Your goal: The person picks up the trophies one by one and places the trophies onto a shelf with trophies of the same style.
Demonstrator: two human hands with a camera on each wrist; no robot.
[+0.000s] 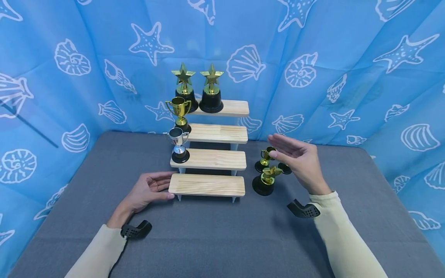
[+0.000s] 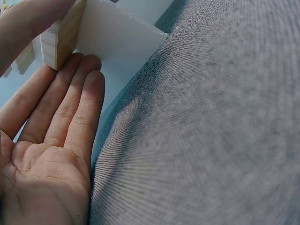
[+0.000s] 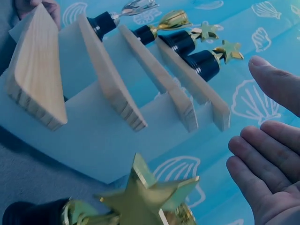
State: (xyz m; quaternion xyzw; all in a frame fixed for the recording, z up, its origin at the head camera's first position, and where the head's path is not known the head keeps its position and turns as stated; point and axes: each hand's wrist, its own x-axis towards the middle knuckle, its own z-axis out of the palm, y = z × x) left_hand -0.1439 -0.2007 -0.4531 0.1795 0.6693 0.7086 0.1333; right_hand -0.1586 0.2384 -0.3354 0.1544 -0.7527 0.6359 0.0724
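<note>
A four-step wooden stand (image 1: 208, 184) sits mid-table. Two gold star trophies (image 1: 211, 90) stand on its top step, a gold cup trophy (image 1: 179, 112) on the second, a silver cup trophy (image 1: 179, 144) on the third. My left hand (image 1: 149, 189) rests open against the left end of the lowest step (image 2: 58, 40), fingers straight. My right hand (image 1: 299, 158) hovers open above loose trophies right of the stand: a gold star trophy (image 1: 265, 179) (image 3: 145, 197) and a gold cup trophy (image 1: 264, 158). It holds nothing.
Grey cloth (image 1: 222, 231) covers the table. A blue sheet with shell and starfish prints (image 1: 347, 77) hangs behind and at both sides. A further small black base (image 1: 285, 168) sits partly hidden under my right hand.
</note>
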